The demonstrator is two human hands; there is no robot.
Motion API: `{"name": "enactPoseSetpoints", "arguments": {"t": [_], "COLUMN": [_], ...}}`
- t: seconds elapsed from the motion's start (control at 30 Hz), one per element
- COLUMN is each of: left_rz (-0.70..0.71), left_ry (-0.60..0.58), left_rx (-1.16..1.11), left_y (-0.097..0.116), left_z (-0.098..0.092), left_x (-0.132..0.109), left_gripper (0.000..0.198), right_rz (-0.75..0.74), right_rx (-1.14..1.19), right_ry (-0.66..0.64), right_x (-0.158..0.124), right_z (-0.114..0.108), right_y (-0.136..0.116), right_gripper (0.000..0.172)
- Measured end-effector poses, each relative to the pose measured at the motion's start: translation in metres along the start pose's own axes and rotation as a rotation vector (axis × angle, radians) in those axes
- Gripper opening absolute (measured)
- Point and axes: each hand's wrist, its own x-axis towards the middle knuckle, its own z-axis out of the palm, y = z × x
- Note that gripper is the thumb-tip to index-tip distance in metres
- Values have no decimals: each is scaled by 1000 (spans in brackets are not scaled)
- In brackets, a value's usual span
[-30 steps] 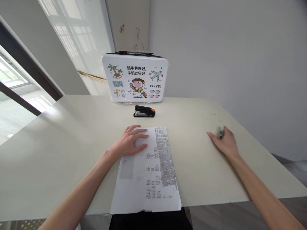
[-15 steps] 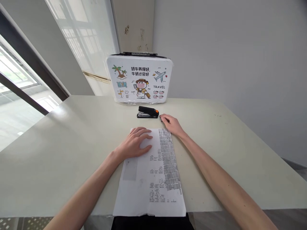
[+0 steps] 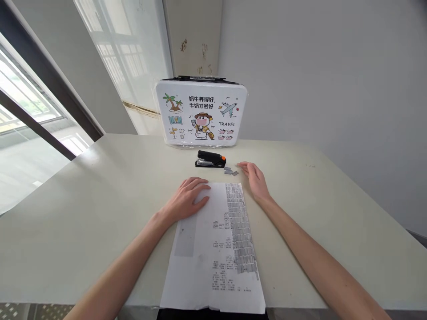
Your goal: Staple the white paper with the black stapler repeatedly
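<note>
- Left hand (image 3: 188,198): palm down on paper (image 3: 203,280), not clenched.
- Right hand (image 3: 256,178): fingers loosely extended, I see nothing in it; just right of staples (image 3: 228,172).
- Staples lie loose by stapler (image 3: 210,159), beyond paper's far end; a stray finger could scatter them.
- Paper reaches table (image 3: 300,231) near edge; a bump there could shift it.
- Case (image 3: 203,113) limits room behind stapler; sideways is roomier.

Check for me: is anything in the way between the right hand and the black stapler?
Only partly: small grey strips lie flat near the stapler, toward the near side of its gap from the right hand. Nothing visible stands above them.
</note>
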Motion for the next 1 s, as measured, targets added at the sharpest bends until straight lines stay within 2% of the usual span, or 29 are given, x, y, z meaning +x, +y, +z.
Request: {"name": "enactPoseSetpoints", "arguments": {"t": [0.17,0.27,0.37,0.5,0.63,0.77,1.0], "left_rz": [-118,-156,-199,-252,-294,-357,-482], "left_ry": [16,2,33,93,166,175,151], "left_rx": [88,141,135,73,-9,-37,3], "left_y": [-14,-19,-22,-25,-25,-20,-11], "left_z": [-2,0,1,2,1,-4,-11], "left_x": [-2,-2,-2,0,2,4,6], "left_gripper": [46,49,51,53,47,43,42], "right_rz": [36,63,84,105,129,144,189], "right_rx": [21,11,7,12,5,-7,-56], "right_ry": [50,113,172,184,138,105,116], "right_x": [-23,-35,-41,-41,-42,-44,-45], "right_z": [-33,-52,-63,-61,-56,-55,-55], "right_y": [2,5,5,-1,-10,-16,-17], "right_gripper": [48,43,39,35,35,39,34]}}
